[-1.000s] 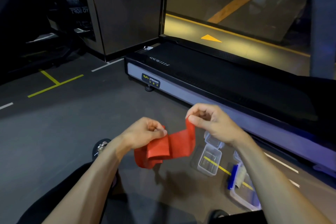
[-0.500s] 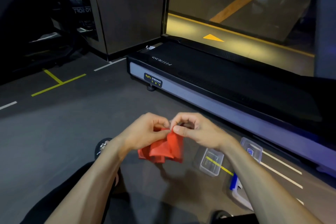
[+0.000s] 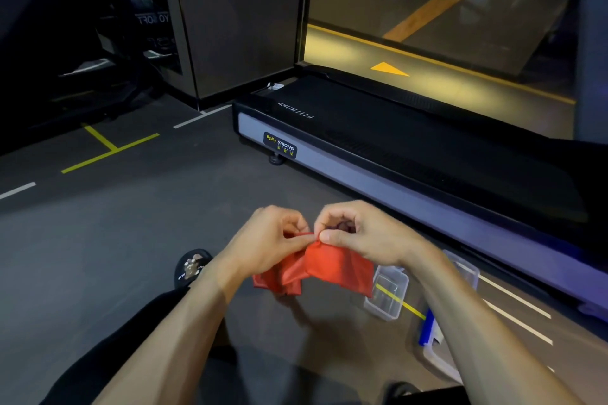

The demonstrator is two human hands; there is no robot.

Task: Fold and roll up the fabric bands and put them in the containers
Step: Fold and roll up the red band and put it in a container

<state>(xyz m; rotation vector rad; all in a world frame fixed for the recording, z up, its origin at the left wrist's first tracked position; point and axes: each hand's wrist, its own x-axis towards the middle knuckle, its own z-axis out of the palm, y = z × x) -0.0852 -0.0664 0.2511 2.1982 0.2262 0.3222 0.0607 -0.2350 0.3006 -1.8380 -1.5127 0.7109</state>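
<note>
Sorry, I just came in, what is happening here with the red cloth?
A person sits on a gym floor beside a treadmill and folds a red band. The left hand and right hand pinch its top edge together in the air. A clear container waits empty on the floor, to the right under the band.

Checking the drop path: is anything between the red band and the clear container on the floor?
Nothing visible. Both hands hold the red band in the air, above and left of the open clear container, whose mouth shows unobstructed.
</note>
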